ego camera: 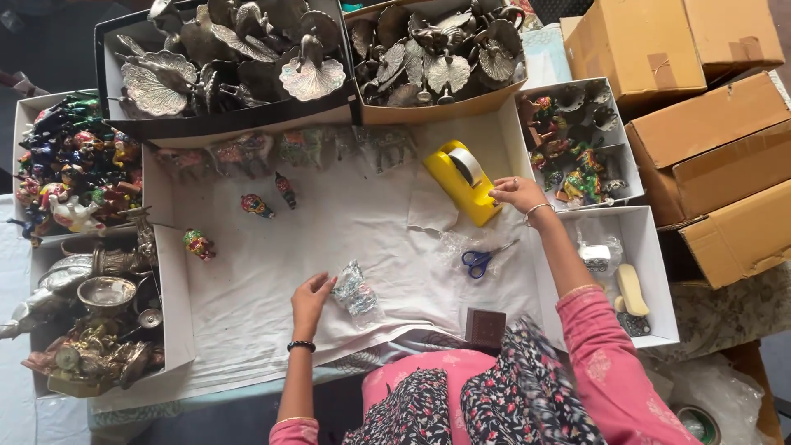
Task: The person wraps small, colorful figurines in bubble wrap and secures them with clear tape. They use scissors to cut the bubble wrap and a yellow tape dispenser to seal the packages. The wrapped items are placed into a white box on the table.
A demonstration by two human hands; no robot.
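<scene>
My left hand (310, 301) rests on the white cloth (272, 272), fingers touching a small item wrapped in clear plastic (356, 292). My right hand (517, 195) reaches to the yellow tape dispenser (462, 180) and touches its near end, fingers curled at the tape edge. Blue-handled scissors (479, 260) lie on the cloth between the two hands. A small dark brown box (484, 326) sits at the cloth's near edge.
Two trays of silver metal leaf-shaped pieces (239, 58) stand at the back. White boxes of painted figurines (577, 148) sit right and left (70, 165). Loose small figurines (257, 204) lie on the cloth. Brass items (99, 330) fill a left box. Cardboard boxes (709, 140) stack at right.
</scene>
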